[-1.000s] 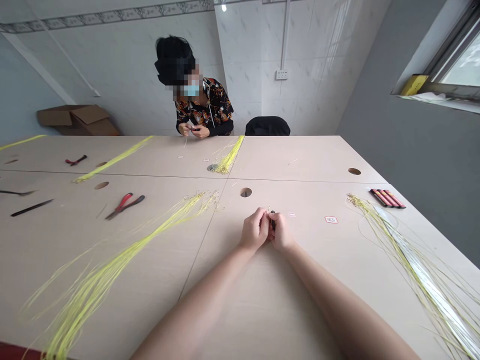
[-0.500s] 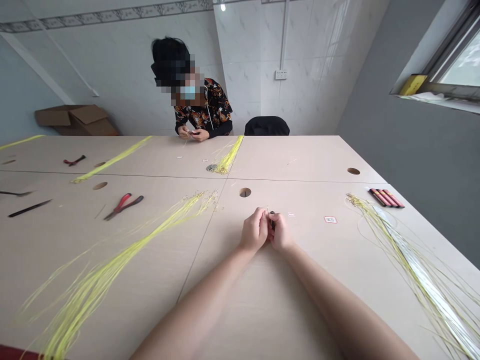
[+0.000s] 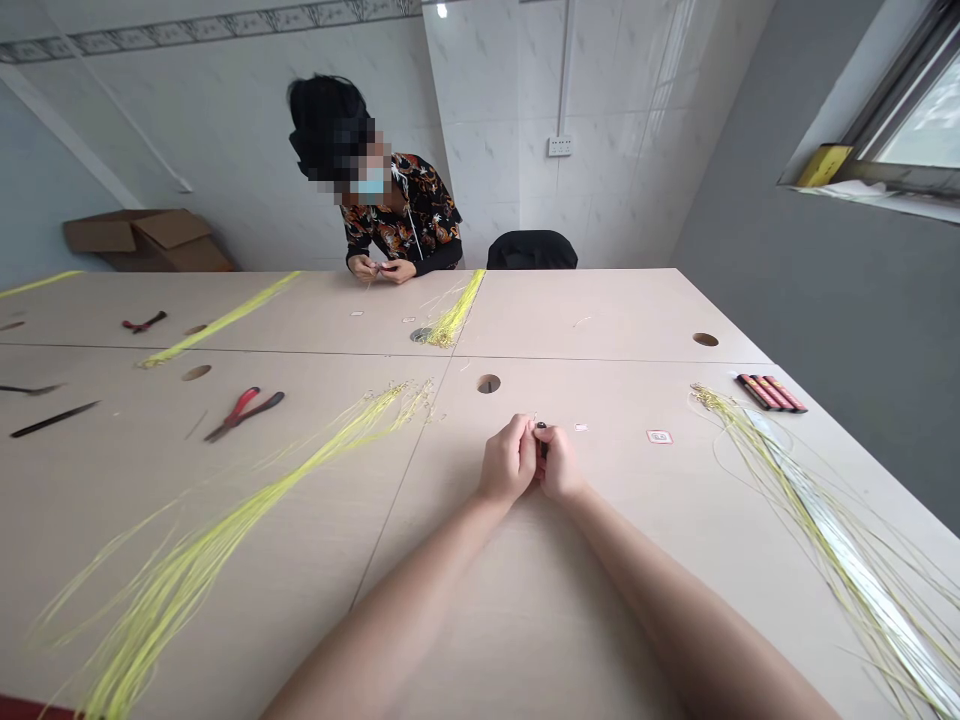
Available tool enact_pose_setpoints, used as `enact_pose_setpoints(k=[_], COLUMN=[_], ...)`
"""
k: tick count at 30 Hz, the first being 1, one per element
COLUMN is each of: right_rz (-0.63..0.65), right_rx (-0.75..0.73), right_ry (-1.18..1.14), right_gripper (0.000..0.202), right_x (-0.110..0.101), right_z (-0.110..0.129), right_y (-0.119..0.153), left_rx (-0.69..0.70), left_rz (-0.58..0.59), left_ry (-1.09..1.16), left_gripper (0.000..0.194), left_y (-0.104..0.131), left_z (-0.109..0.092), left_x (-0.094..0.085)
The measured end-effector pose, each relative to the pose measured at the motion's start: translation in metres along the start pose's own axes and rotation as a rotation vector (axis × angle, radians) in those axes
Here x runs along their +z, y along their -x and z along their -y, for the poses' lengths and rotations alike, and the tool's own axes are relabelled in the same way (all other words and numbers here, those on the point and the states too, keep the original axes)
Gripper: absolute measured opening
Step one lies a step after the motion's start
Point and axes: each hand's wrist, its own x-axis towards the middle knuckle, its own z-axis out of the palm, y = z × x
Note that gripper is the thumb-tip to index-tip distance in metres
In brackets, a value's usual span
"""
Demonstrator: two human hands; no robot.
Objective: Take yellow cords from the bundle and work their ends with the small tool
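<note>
My two hands meet above the table (image 3: 450,600), fingers closed and touching. In my right hand (image 3: 561,465) is a small dark stick-like object with a rounded black end (image 3: 541,428), held upright between thumb and fingers; its lower part is hidden. My left hand (image 3: 507,462) is closed against it, and a thin, tiny tip shows above its fingertips; what that hand pinches is too small to make out. Just to the right lies a small white label (image 3: 580,427), with a red-bordered sticker (image 3: 660,437) farther right.
Yellow line bundles lie left (image 3: 277,490) and right (image 3: 795,500). Red-handled pliers (image 3: 244,415) and a black pen-like tool (image 3: 56,419) are at left. Several red, black-ended cylinders (image 3: 771,393) sit at right. A cable hole (image 3: 489,384) is ahead. A co-worker (image 3: 401,215) works opposite.
The view has shifted slightly. My hands stay together in the same grip, and the co-worker's head has moved a little to the left.
</note>
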Motion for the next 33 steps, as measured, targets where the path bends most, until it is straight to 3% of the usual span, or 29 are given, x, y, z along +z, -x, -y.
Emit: enact_pose_setpoints(k=[13, 22, 28, 33], right_rz=[0.067, 0.115, -0.088, -0.202], right_rx=[-0.061, -0.179, -0.333, -0.384], right_ry=[0.094, 0.207, 0.357, 0.306], right_gripper=[0.034, 0.04, 0.031, 0.014], right_x=[-0.002, -0.003, -0.005, -0.011], right_z=[0.002, -0.001, 0.007, 0.009], right_y=[0.001, 0.002, 0.005, -0.001], left_rx=[0.018, -0.067, -0.064, -0.053], left_rz=[-0.01, -0.04, -0.08, -0.034], left_ry=[-0.014, -0.001, -0.043, -0.063], left_gripper=[0.016, 0.02, 0.022, 0.026], left_y=[-0.001, -0.002, -0.003, -0.003], left_z=[0.001, 0.001, 0.005, 0.005], left_x=[-0.001, -0.002, -0.002, -0.002])
